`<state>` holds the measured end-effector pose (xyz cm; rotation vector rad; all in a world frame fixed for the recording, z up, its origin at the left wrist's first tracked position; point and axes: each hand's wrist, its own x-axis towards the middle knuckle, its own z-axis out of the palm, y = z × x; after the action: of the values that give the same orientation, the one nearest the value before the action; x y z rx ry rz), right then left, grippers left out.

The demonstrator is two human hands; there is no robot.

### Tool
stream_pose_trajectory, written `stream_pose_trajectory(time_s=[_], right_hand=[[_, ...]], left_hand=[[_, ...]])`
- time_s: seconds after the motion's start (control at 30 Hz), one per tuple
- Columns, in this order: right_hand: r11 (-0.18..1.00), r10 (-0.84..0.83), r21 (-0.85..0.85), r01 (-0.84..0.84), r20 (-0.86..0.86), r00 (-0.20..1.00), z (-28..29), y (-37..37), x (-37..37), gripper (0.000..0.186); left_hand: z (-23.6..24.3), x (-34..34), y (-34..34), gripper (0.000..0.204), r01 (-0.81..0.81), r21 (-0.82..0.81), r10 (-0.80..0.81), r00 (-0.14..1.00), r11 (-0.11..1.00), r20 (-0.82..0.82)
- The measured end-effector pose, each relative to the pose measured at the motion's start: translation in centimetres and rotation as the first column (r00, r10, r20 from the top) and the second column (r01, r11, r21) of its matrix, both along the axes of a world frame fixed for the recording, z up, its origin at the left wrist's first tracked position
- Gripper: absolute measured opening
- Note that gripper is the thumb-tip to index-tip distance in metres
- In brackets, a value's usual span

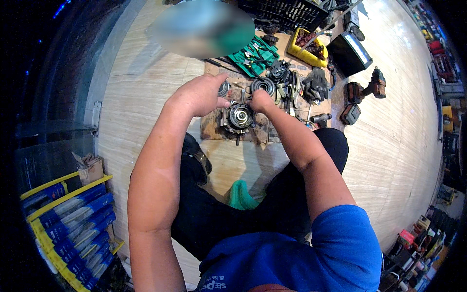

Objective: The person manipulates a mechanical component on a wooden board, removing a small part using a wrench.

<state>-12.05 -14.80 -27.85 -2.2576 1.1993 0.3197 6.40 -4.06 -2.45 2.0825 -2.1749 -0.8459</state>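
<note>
Left fingers [221,78] spread empty near a metal ring [224,89]; right fingers [257,100] curl by a round assembly [241,116], grip unclear.

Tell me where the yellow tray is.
In the head view, the yellow tray sits near the top, right of centre, between the green tool case on its left and the black box on its right.

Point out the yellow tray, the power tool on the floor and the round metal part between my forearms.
Yellow tray [307,58], head view: its near side wall.
Power tool [378,86], head view: middle of its housing.
Round metal part [241,116], head view: its center.
</note>
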Motion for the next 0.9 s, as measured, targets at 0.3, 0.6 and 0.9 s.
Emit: stream_pose_trajectory(time_s=[0.3, 0.6, 0.9], right_hand=[[0.973, -0.109, -0.167, 0.159, 0.275, 0.955, 2.9, -1.5, -0.9, 0.041], [0.967, -0.145, -0.135, 0.216, 0.405, 0.903, 10.3, -0.3, -3.2, 0.029], [0.97, -0.117, -0.116, 0.213, 0.542, 0.832, 8.4, 1.4, -5.1, 0.019]], left_hand=[[1.2, -0.1, -0.3, 0.073, -0.037, 0.121, 0.036, 0.999, 0.992, 0.013], [1.5, -0.2, 0.1, 0.076, -0.027, 0.141, 0.02, 0.999, 0.99, 0.05], [-0.4, -0.2, 0.6, 0.064, 0.049, -0.04, -0.048, 0.998, 0.998, 0.035]])
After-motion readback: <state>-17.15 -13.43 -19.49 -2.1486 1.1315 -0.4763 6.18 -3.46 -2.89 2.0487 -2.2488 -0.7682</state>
